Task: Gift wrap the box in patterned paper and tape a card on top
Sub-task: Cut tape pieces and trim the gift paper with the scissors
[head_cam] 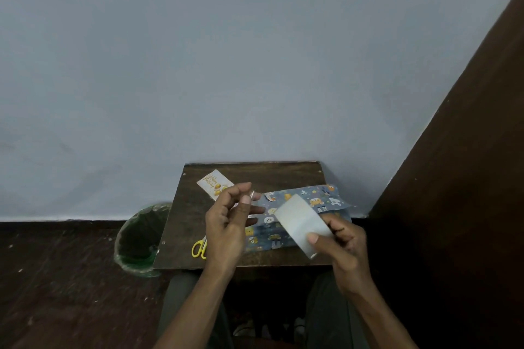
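Note:
The box wrapped in blue patterned paper point(317, 201) lies on the right half of a small dark wooden table point(255, 174); a loose paper edge sticks out at its right end. Above the box, my right hand point(346, 244) grips a pale, wide roll of tape point(299, 222), thumb on its face. Just left of the box, my left hand point(226, 224) is raised and pinches a small shiny bit of tape point(251, 195) between thumb and forefinger. A white greeting card point(211, 183) with gold print lies flat at the table's back left, partly hidden by my left hand.
Yellow-handled scissors point(199, 249) lie at the table's front left edge, half under my left wrist. A green-lined waste bin point(139, 238) stands on the floor left of the table. A dark wooden panel point(453, 178) rises on the right, and a pale wall is behind.

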